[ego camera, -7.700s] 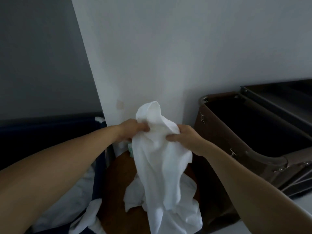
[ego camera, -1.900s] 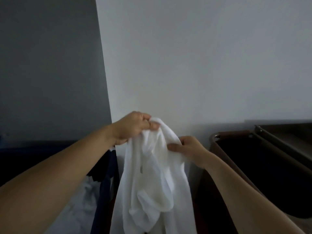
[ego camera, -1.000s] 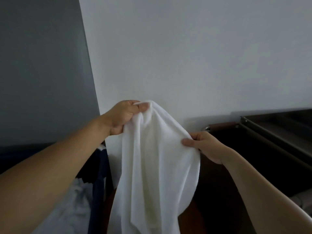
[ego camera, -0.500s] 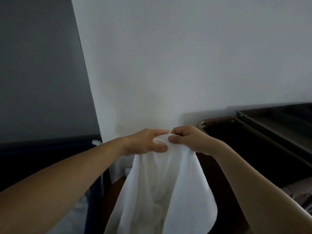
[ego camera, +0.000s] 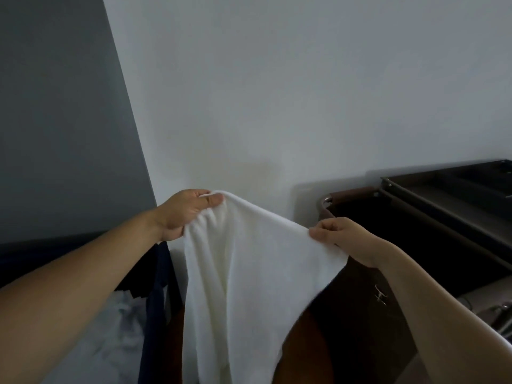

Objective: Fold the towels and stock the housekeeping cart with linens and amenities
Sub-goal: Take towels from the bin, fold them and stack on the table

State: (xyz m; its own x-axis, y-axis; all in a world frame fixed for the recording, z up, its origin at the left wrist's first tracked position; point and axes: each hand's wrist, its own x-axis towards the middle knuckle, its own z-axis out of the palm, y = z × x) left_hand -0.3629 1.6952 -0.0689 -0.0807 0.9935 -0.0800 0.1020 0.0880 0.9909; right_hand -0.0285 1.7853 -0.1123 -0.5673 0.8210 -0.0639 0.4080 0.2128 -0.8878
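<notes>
A white towel (ego camera: 249, 273) hangs in front of me, stretched along its top edge between my two hands. My left hand (ego camera: 185, 212) pinches the upper left corner, held a little higher. My right hand (ego camera: 340, 236) pinches the top edge further right and lower. The cloth drapes down out of the frame's bottom edge, so its lower end is hidden. The dark brown housekeeping cart (ego camera: 415, 231) stands to the right, its open bin just behind my right hand.
A white wall (ego camera: 304, 92) rises straight ahead with a grey wall to its left. At lower left a dark blue bin (ego camera: 155, 314) holds crumpled white linen (ego camera: 110, 342). A brown floor shows below the towel.
Half a second ago my hands met at the towel's top. They have since drawn apart, left hand up and left, right hand to the right, spreading the top edge.
</notes>
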